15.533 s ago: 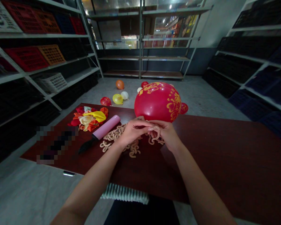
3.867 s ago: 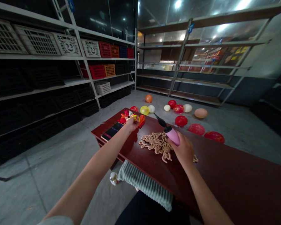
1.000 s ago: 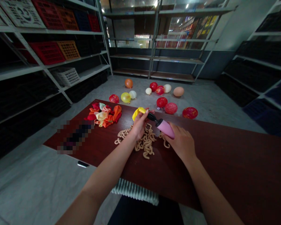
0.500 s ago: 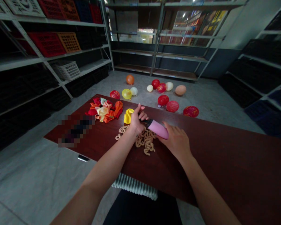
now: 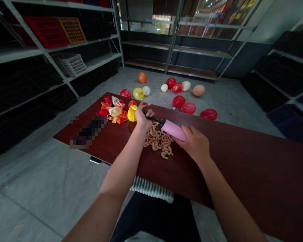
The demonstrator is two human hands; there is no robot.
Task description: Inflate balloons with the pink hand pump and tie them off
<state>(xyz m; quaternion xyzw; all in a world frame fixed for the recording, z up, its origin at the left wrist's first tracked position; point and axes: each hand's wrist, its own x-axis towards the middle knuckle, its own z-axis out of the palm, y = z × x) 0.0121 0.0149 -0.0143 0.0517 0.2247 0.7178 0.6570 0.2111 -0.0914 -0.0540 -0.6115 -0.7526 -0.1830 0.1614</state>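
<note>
Your left hand (image 5: 142,117) is pinched shut on the neck of the yellow balloon (image 5: 131,113) at the black nozzle (image 5: 151,116) of the pink pump (image 5: 173,130), which your right hand (image 5: 193,145) grips, just over the tan curls (image 5: 158,143). A loose pinch lets the neck slip off; hard pumping could burst it.

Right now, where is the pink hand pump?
Head view: the pink hand pump is in the right hand, its black nozzle reaching the yellow balloon in the left hand, above the beige curls.

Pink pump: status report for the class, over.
Left hand shut on yellow balloon at black nozzle. Right hand gripping pink pump. Tan curls lying beneath the pump.
</note>
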